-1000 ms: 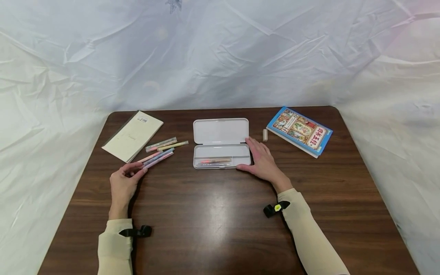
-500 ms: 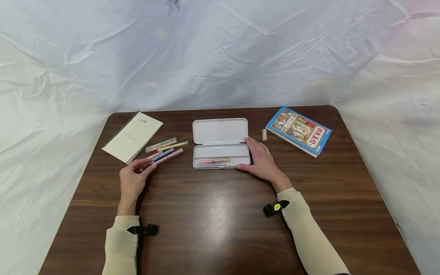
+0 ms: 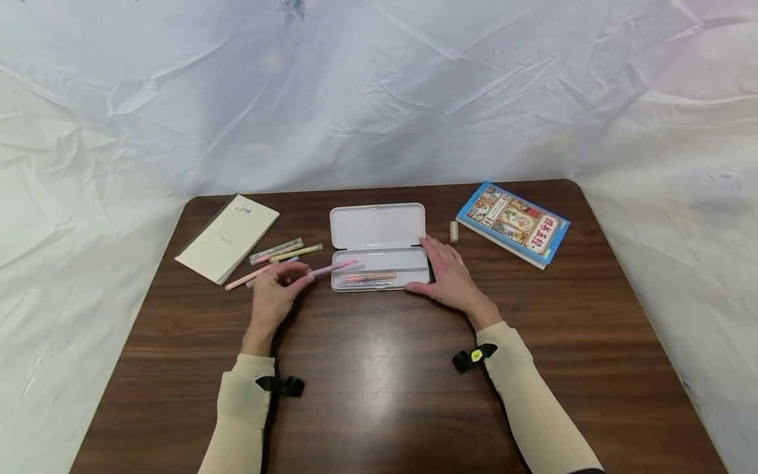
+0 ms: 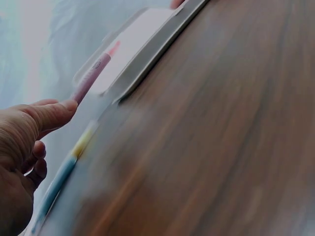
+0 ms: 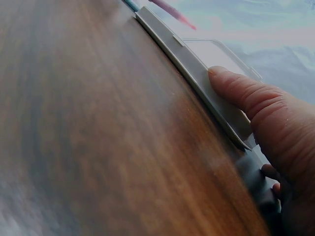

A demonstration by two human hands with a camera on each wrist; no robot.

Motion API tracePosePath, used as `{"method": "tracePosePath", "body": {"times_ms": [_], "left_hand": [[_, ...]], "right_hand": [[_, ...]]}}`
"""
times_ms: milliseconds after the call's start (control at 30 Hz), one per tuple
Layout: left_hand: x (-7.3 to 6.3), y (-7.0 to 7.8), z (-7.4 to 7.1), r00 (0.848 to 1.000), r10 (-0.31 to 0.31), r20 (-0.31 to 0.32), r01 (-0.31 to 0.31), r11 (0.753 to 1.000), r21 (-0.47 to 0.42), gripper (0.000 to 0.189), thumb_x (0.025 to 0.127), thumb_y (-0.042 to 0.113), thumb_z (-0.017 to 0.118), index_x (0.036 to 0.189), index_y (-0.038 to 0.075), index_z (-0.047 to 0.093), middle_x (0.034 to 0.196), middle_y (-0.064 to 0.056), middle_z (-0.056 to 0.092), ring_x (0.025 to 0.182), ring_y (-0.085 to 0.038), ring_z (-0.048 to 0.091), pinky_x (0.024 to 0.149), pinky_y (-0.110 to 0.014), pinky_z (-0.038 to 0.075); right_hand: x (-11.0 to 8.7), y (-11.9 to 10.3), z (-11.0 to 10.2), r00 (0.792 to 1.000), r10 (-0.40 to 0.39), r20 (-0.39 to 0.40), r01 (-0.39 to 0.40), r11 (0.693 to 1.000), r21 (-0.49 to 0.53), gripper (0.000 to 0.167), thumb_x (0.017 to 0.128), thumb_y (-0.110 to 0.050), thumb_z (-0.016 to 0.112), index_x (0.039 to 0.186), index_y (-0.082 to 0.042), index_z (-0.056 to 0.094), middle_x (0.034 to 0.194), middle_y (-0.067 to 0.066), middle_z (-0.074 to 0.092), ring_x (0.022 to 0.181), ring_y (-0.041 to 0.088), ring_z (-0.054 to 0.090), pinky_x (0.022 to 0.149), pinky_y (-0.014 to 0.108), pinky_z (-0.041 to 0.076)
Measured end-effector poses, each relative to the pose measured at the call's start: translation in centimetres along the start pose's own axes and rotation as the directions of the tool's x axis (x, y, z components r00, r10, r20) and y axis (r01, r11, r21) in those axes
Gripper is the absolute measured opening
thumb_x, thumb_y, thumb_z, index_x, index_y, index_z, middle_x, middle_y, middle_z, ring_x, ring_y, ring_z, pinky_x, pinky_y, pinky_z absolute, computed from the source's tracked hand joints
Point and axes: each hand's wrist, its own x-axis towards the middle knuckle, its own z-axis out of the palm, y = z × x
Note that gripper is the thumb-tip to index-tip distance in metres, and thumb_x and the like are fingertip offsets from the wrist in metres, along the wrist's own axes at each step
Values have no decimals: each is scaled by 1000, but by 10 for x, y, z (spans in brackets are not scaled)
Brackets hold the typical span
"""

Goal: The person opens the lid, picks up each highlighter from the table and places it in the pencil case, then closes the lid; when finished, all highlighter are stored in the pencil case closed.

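In the head view a white pencil case (image 3: 378, 227) lies with its lid up and several pens (image 3: 370, 278) in its front compartment. My left hand (image 3: 275, 293) pinches a lilac pen (image 4: 88, 81) with a pink tip between thumb and fingers. That tip points right and overlaps the left part of the case. Beneath and behind the hand lie more pens, among them a peach one (image 3: 239, 279) and a yellow one (image 3: 296, 253). My right hand (image 3: 453, 280) holds the case's right end, thumb (image 5: 241, 91) on the front edge and fingers at the far side.
A cream notebook (image 3: 227, 238) lies at the back left of the brown table (image 3: 379, 382). Right of the case are a small whitish eraser-like block (image 3: 453, 232) and a blue-bordered book (image 3: 514, 224). A pale cloth (image 3: 379, 105) hangs behind the table.
My left hand has lifted the lilac pen out of the group and carried it right to the case, leaving the other pens on the table. The right hand stays on the case.
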Motion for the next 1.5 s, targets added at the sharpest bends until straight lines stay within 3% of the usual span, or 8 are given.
{"method": "tracePosePath", "body": {"times_ms": [133, 433, 700, 1067, 1500], "left_hand": [[1, 5, 13, 998, 35, 61, -37, 998, 41, 15, 86, 13, 90, 100, 11, 83, 94, -6, 79, 76, -12, 57, 68, -18, 42], [4, 11, 30, 988, 66, 137, -82, 990, 115, 18, 86, 12, 90, 102, 14, 83, 94, -4, 78, 79, -19, 58, 71, -24, 43], [4, 11, 36, 980, 46, 192, -78, 983, 164, 16, 87, 17, 90, 101, 15, 83, 86, -3, 69, 77, -18, 54, 69, -30, 43], [7, 15, 38, 975, 58, 215, -91, 985, 146, 18, 87, 18, 90, 103, 16, 82, 86, -3, 65, 81, -20, 54, 72, -36, 43], [7, 12, 38, 974, 59, 218, -77, 994, 78, 20, 87, 18, 90, 105, 17, 82, 92, -5, 70, 86, -21, 56, 72, -32, 44]], "right_hand": [[0, -1, -1, 1000, -1, 0, 1, 1000, -4, 110, 89, -58, 79, 169, -9, 21, 173, 18, 25, 159, 40, 22, 126, 60, 10], [0, -1, -1, 1000, -4, -2, 4, 1000, 6, 110, 88, -57, 80, 168, -8, 22, 173, 19, 25, 159, 39, 22, 126, 61, 10], [-1, 0, 3, 1000, -4, 3, 4, 1000, 2, 110, 88, -59, 79, 169, -9, 22, 173, 18, 26, 158, 40, 23, 127, 60, 10], [0, 1, 1, 1000, 2, 4, -2, 1000, 0, 110, 89, -59, 78, 169, -9, 21, 173, 17, 25, 159, 39, 22, 127, 59, 9], [1, 1, 1, 1000, -13, -5, 13, 1000, -2, 111, 87, -59, 79, 169, -9, 22, 173, 18, 25, 158, 40, 23, 126, 61, 11]]}}
